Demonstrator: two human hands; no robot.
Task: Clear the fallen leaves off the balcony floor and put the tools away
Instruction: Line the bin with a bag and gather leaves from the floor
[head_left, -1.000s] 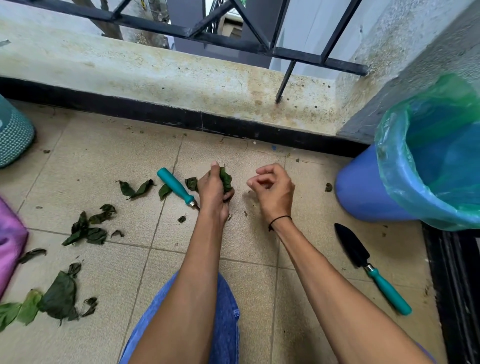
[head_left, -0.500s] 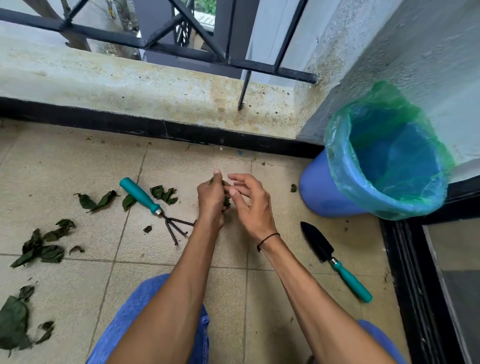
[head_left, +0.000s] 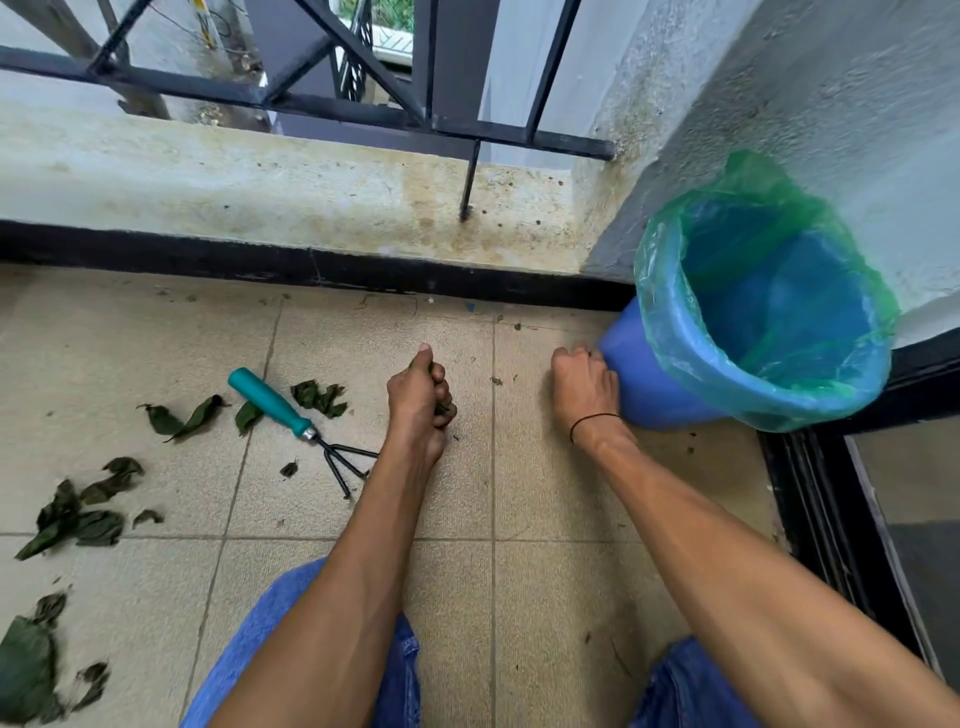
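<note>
— Since the half-second before, what had moved?

— Both hands had parted. They had been together over the tile; now the right hand (head_left: 584, 387) sat off to the right, against the lower wall of the blue bin (head_left: 654, 387), and the view had swung so the black trowel no longer showed.

— And what was the right hand doing?

— Its fingers were curled, knuckles up, touching the bin's side. Whether they held anything I could not tell, since the fingertips were hidden.

— The left hand?

— The left hand (head_left: 418, 392) was closed in a fist round a small wad of green leaves (head_left: 441, 408), just above the floor (head_left: 519, 493).

— Where did the other leaves lie?

— Scattered on the tiles at the left: a pair (head_left: 184, 415) beside the hand rake (head_left: 291, 418), a crumpled clump (head_left: 319, 397) by its teal handle, and darker heaps (head_left: 78, 519) towards the left edge.

— And the rake?

— Flat on the floor, teal handle pointing up-left, black tines near the left wrist.

— The bin?

— Tilted in the corner by the wall, mouth towards the camera, lined with a green bag (head_left: 670, 291).
</note>
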